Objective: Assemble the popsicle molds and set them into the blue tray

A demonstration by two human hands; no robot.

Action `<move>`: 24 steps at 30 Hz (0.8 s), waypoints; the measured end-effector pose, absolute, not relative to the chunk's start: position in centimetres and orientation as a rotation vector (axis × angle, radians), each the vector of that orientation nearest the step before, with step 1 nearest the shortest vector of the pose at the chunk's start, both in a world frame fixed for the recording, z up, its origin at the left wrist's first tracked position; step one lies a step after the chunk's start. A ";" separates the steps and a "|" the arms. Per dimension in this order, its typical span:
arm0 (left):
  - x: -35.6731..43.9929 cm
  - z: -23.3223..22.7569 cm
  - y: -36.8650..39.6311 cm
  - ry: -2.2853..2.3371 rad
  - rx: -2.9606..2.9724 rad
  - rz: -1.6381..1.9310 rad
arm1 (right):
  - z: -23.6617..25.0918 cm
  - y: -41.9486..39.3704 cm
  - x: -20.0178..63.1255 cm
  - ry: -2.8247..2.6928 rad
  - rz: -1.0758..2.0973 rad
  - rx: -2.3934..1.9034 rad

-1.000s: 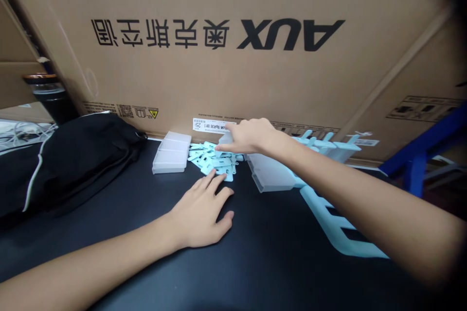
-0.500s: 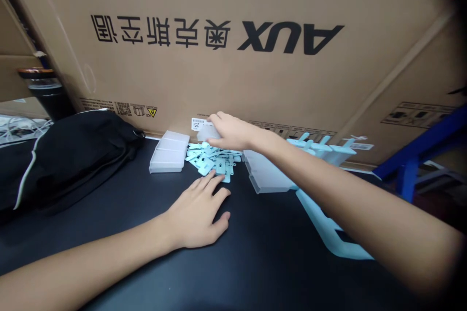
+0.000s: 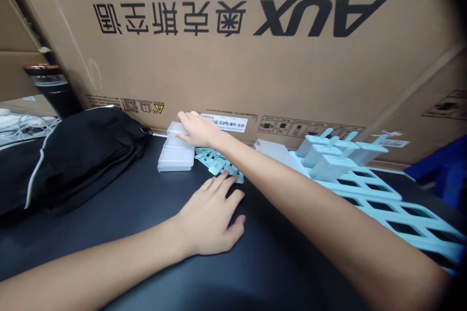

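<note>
My right hand (image 3: pixel 199 128) grips a translucent popsicle mould (image 3: pixel 175 129) at the far end of other clear moulds (image 3: pixel 176 158) lying on the black table. Whether the held mould touches them I cannot tell. My left hand (image 3: pixel 215 216) rests open on the table, its fingers spread. Its fingertips reach the near edge of a pile of light blue flat plastic pieces (image 3: pixel 219 163), partly hidden by my right forearm. Right of that forearm, several moulds with blue stick handles (image 3: pixel 330 167) stand in a light blue rack (image 3: pixel 365 184).
Behind everything stands a large cardboard box (image 3: pixel 219 73) with printed lettering. A black cloth bag (image 3: pixel 91 155) lies at the left, in front of a dark bottle (image 3: pixel 56 90). More clear moulds (image 3: pixel 277 153) lie beside the rack, partly behind my right arm.
My right hand has moved left with the clear mould, from above the blue pile to the moulds at its left. My left hand stays by the pile. The view has shifted, showing more of the rack.
</note>
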State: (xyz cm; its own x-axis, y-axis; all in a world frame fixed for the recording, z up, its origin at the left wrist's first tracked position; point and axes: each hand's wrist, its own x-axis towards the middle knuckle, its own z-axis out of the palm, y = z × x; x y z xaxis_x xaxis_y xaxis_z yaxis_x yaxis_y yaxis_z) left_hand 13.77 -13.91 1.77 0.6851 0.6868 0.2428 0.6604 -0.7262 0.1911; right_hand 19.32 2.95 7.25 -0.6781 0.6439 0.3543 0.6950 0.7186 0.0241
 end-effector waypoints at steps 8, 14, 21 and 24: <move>13.6 1.7 -14.0 1.106 2.804 0.482 | 6.5 3.0 19.8 -2.611 -0.252 -1.103; 13.6 1.6 -14.0 1.104 2.827 0.493 | 9.3 1.2 22.6 -2.596 -0.315 -1.115; 13.8 1.9 -14.2 1.003 2.920 0.537 | 14.8 -7.6 36.5 -2.172 -0.482 -1.318; 14.8 1.9 -14.1 0.900 2.996 0.579 | 13.3 -11.0 43.3 -1.803 -0.420 -1.541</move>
